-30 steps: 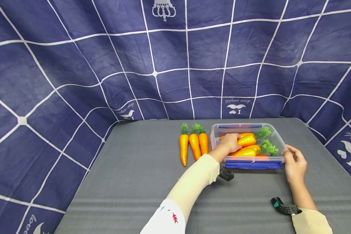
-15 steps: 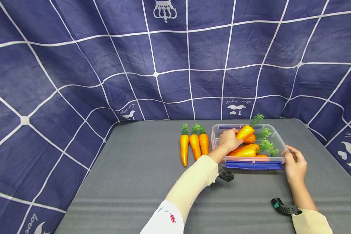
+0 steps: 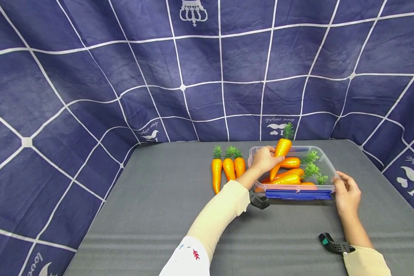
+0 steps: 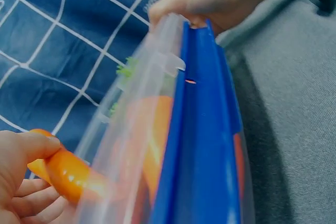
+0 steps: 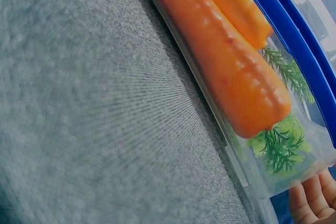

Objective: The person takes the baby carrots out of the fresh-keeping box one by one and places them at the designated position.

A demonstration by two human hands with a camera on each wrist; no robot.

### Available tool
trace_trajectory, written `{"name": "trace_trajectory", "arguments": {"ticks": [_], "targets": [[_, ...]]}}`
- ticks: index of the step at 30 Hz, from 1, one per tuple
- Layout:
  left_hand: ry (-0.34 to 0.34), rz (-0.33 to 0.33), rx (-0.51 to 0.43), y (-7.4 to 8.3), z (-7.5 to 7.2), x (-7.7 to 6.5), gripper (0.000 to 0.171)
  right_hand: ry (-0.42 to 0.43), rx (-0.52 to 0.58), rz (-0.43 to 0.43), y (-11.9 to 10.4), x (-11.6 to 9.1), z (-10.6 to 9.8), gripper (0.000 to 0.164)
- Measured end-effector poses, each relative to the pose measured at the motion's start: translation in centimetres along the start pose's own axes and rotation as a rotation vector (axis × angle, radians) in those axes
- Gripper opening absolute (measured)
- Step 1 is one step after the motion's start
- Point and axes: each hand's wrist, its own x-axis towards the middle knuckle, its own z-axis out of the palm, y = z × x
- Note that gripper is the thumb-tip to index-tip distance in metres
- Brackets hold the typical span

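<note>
My left hand point(image 3: 263, 159) pinches an orange carrot point(image 3: 282, 148) with a green leafy top, tilted tops-up over the clear plastic box point(image 3: 298, 194) with the blue latch. The carrot's tip points down into the box. In the left wrist view thumb and fingers sit on either side of this carrot point(image 4: 73, 174). At the box's right end my right hand point(image 3: 347, 195) grips the corner, thumb on the near side. Several more carrots point(image 3: 289, 179) lie inside, leafy tops to the right; one large carrot point(image 5: 231, 72) shows through the wall in the right wrist view.
Left of the box, three carrots lie side by side on the grey tabletop point(image 3: 151, 207): a left carrot point(image 3: 216, 172), a middle carrot point(image 3: 229, 168) and a right carrot point(image 3: 239, 166). A blue checked curtain point(image 3: 200, 96) hangs behind and along the sides.
My left hand has lifted one carrot from among the others in the box, tipping it more upright and moving it slightly left. My right hand and the box have stayed put.
</note>
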Motion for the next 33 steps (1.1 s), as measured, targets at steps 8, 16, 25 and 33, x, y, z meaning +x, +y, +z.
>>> {"name": "trace_trajectory", "arguments": {"ticks": [8, 16, 25, 33], "targets": [[-0.009, -0.050, -0.332, 0.1, -1.1, -0.3, 0.034, 0.000, 0.003, -0.001, 0.0, 0.1, 0.0, 0.027], [-0.032, -0.148, -0.670, 0.1, -1.8, -0.8, 0.026, 0.002, 0.028, -0.003, 0.0, 0.1, 0.1, 0.028], [-0.035, -0.147, -0.740, -1.2, -3.7, -1.3, 0.030, 0.007, 0.024, -0.018, -0.1, 0.4, -0.1, 0.029], [-0.008, -0.148, -0.721, -3.1, -4.9, -2.6, 0.037, -0.010, -0.008, 0.006, 0.0, 0.2, -0.1, 0.029]]}}
